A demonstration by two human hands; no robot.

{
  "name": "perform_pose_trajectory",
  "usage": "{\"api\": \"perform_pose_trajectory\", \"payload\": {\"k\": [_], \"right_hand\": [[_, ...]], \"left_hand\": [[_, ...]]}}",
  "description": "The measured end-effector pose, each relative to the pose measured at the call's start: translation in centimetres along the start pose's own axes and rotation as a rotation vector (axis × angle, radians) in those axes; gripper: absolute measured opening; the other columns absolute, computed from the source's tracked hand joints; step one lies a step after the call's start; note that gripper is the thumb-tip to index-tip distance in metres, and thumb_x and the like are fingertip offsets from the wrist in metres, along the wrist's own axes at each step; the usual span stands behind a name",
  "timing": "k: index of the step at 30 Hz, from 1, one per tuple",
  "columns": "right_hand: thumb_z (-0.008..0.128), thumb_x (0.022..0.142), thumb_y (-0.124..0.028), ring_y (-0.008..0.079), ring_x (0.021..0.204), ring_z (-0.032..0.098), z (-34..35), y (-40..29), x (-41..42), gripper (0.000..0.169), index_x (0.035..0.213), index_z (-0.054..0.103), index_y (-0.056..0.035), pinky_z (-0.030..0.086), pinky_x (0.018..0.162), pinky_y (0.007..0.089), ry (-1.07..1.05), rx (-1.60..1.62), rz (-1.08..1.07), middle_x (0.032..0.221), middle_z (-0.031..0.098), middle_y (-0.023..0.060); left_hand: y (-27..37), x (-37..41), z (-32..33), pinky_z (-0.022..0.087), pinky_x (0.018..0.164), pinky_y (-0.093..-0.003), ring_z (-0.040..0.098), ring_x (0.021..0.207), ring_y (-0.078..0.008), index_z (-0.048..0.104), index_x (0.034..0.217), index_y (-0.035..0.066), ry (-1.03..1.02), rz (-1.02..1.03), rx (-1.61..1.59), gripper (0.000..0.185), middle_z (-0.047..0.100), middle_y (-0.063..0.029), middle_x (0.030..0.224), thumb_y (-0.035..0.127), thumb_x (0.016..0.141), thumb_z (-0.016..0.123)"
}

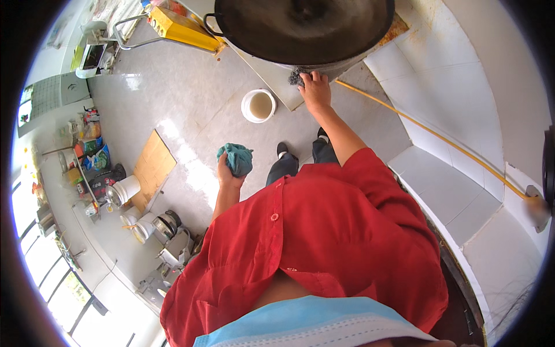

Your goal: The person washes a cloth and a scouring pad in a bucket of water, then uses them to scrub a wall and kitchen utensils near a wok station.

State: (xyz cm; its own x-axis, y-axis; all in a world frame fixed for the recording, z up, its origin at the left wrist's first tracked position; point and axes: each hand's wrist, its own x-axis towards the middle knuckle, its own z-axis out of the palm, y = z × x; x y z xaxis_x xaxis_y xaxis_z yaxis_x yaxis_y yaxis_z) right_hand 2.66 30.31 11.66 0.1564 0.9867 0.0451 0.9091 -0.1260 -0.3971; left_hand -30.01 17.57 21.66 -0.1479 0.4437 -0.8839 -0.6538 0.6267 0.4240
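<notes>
My right hand (pixel 317 92) reaches forward and grips a dark grey mesh scouring pad (pixel 296 76), held against the surface just below the rim of a large black wok (pixel 303 41). Out to the left, my left hand (pixel 231 173) holds a bunched teal cloth (pixel 236 158) above the floor. Between the two hands and farther forward, a white bucket (pixel 245 106) with cloudy liquid stands on the floor beside the light corner of the stove counter (pixel 277 82).
A yellow hose (pixel 427 126) runs from near the counter to the tiled wall at right. A yellow metal-framed unit (pixel 184 29) stands at upper left. White buckets (pixel 129 190) and a wooden board (pixel 152 167) lie along the left side. My feet are on the grey floor.
</notes>
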Motion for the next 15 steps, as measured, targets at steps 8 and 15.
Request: {"api": "perform_pose_trajectory", "payload": {"k": [8, 15], "right_hand": [[0.058, 0.085, -0.009, 0.035, 0.091, 0.058, -1.4, 11.8, 2.7, 0.013, 0.098, 0.058, -0.0107, 0.054, 0.075, 0.0441, 0.171, -0.117, -0.017, 0.099, 0.057, 0.0127], [0.067, 0.083, -0.009, 0.0378, 0.102, 0.055, -1.7, 14.7, 2.5, 0.032, 0.113, 0.056, -0.0076, 0.046, 0.088, 0.0471, 0.408, 0.366, 0.308, 0.107, 0.057, 0.0185]], "left_hand": [[-2.5, -0.4, -0.6, 0.054, 0.093, -0.0468, 0.064, 0.107, -0.0323, 0.059, 0.121, 0.006, -0.12, 0.008, 0.089, 0.041, 0.065, -0.0179, 0.117, 0.037, 0.096, 0.048], [-3.9, -1.7, 0.3, 0.055, 0.09, -0.0484, 0.065, 0.106, -0.0326, 0.058, 0.119, 0.008, -0.035, -0.076, 0.092, 0.036, 0.065, -0.0144, 0.115, 0.035, 0.096, 0.049]]}}
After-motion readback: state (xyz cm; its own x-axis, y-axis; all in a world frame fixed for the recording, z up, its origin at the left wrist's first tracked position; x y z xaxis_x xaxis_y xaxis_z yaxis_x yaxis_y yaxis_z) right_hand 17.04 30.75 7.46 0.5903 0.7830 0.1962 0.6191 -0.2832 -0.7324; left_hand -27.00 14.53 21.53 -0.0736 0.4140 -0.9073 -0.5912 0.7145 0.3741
